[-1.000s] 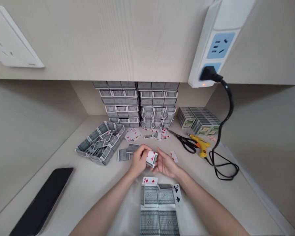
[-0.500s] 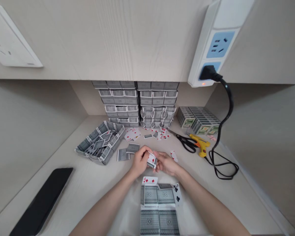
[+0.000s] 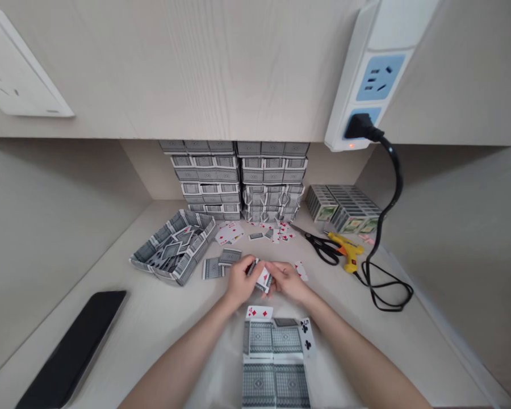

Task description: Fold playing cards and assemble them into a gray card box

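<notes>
Between my two hands is a folded playing card point(image 3: 264, 279), with a red mark on its white face and a grey patterned edge. My left hand point(image 3: 241, 282) pinches its left side, thumb on top. The fingers of my right hand point(image 3: 286, 281) are closed on its right side, partly hidden. Below my hands lies a panel of joined playing cards point(image 3: 273, 363), backs up. A four of diamonds point(image 3: 259, 312) sticks out at its top and a five of clubs point(image 3: 307, 336) at its right. Two grey-backed card pieces point(image 3: 213, 268) lie left of my left hand.
A card-built tray point(image 3: 187, 272) holding loose cards stands at the left. Behind are stacked card boxes point(image 3: 208, 176). Black scissors point(image 3: 323, 247), a yellow glue gun point(image 3: 349, 250) with its cord, and card packs point(image 3: 344, 207) lie right. A black phone-like slab point(image 3: 74, 346) lies front left.
My left thumb has moved down onto the card's face, and the card's grey edge now shows at its upper left. Both hands stay in nearly the same place.
</notes>
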Demonstrator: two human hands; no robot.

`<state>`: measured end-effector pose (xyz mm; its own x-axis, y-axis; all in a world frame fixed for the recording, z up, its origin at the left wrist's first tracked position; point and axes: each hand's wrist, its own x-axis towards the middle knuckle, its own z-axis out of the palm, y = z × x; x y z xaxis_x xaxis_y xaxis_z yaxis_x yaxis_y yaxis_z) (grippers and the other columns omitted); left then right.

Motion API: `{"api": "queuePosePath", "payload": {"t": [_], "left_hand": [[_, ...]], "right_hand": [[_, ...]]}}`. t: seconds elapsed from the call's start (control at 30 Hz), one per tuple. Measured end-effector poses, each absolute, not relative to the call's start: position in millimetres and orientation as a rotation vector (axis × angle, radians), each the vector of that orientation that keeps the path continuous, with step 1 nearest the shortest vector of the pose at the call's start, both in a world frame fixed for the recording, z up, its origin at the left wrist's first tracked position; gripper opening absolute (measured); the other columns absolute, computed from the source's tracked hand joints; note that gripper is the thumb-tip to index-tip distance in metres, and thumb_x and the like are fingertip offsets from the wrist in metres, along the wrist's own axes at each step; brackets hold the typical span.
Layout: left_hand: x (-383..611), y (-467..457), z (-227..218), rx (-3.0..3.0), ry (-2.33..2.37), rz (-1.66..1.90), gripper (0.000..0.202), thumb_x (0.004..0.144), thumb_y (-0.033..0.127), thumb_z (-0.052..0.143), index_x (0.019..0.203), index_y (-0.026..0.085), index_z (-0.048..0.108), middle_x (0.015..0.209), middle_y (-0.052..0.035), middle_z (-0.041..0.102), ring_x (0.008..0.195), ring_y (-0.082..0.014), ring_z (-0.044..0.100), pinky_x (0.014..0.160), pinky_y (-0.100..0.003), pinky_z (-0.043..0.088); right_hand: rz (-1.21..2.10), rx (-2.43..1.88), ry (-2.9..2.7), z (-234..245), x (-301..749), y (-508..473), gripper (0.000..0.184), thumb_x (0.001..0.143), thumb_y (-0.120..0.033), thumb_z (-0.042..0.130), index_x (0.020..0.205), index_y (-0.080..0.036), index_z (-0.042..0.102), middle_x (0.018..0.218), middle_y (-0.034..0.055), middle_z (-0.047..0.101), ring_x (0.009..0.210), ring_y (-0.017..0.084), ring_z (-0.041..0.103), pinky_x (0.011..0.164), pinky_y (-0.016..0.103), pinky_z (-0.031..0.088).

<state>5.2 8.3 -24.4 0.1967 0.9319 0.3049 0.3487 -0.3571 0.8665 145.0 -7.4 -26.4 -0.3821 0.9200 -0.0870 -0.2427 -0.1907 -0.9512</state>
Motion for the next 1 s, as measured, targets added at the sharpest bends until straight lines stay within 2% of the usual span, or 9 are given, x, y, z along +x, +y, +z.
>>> {"api": "queuePosePath", "payload": {"t": [0.27, 0.43, 0.53, 0.7, 0.87, 1.0], "left_hand": [[7.1, 5.7, -20.2, 2.058, 1.252, 1.128, 0.03, 0.083, 0.034, 0.041, 0.059, 0.016, 0.047, 0.057, 0.002, 0.047, 0.057, -0.009, 0.044, 0.056, -0.02, 0.032], [5.4, 7.7, -18.8, 1.977, 1.204, 1.084, 0.03, 0.083, 0.036, 0.04, 0.066, 0.016, 0.054, 0.061, 0.0006, 0.052, 0.06, -0.0101, 0.046, 0.058, -0.02, 0.035], [5.3, 11.4, -21.5, 1.733, 1.132, 1.04, 0.033, 0.082, 0.04, 0.039, 0.071, 0.014, 0.057, 0.06, 0.0006, 0.054, 0.057, -0.0102, 0.047, 0.054, -0.02, 0.037], [7.9, 11.8, -23.1, 1.593, 1.091, 1.061, 0.036, 0.08, 0.043, 0.041, 0.086, 0.014, 0.061, 0.067, -0.0015, 0.061, 0.059, -0.0116, 0.051, 0.056, -0.021, 0.04], [11.5, 7.6, -19.6, 1.61, 1.188, 1.092, 0.031, 0.074, 0.045, 0.05, 0.073, 0.016, 0.06, 0.057, 0.0019, 0.056, 0.053, -0.0103, 0.05, 0.05, -0.019, 0.038], [15.0, 7.3, -20.5, 1.311, 1.079, 1.094, 0.034, 0.071, 0.049, 0.052, 0.065, 0.015, 0.055, 0.047, 0.0051, 0.048, 0.038, -0.0083, 0.044, 0.038, -0.019, 0.034]], "right_hand": [[1.516, -1.033, -1.365, -25.1, 147.7, -8.5, 0.039, 0.077, -0.052, 0.046, 0.064, -0.017, 0.054, 0.045, -0.002, 0.055, 0.04, 0.015, 0.056, 0.037, 0.025, 0.045], [1.402, -1.084, -1.374, -26.7, 145.9, -9.1, 0.036, 0.078, -0.05, 0.046, 0.066, -0.017, 0.055, 0.046, -0.0023, 0.055, 0.041, 0.015, 0.057, 0.038, 0.025, 0.046], [1.403, -1.076, -1.368, -25.0, 146.4, -9.0, 0.035, 0.078, -0.049, 0.046, 0.073, -0.017, 0.057, 0.051, -0.0019, 0.057, 0.04, 0.014, 0.057, 0.037, 0.024, 0.047], [1.438, -1.035, -1.424, -19.1, 147.0, -10.1, 0.038, 0.079, -0.048, 0.045, 0.097, -0.018, 0.058, 0.062, -0.0006, 0.061, 0.042, 0.013, 0.057, 0.037, 0.023, 0.047], [1.376, -1.106, -1.476, -18.5, 145.7, -11.7, 0.042, 0.08, -0.049, 0.043, 0.104, -0.018, 0.057, 0.055, -0.0016, 0.059, 0.041, 0.013, 0.057, 0.037, 0.022, 0.046], [1.364, -1.131, -1.479, -22.2, 144.8, -11.6, 0.042, 0.08, -0.049, 0.044, 0.106, -0.019, 0.058, 0.065, 0.0007, 0.062, 0.047, 0.014, 0.06, 0.041, 0.024, 0.049]]}}
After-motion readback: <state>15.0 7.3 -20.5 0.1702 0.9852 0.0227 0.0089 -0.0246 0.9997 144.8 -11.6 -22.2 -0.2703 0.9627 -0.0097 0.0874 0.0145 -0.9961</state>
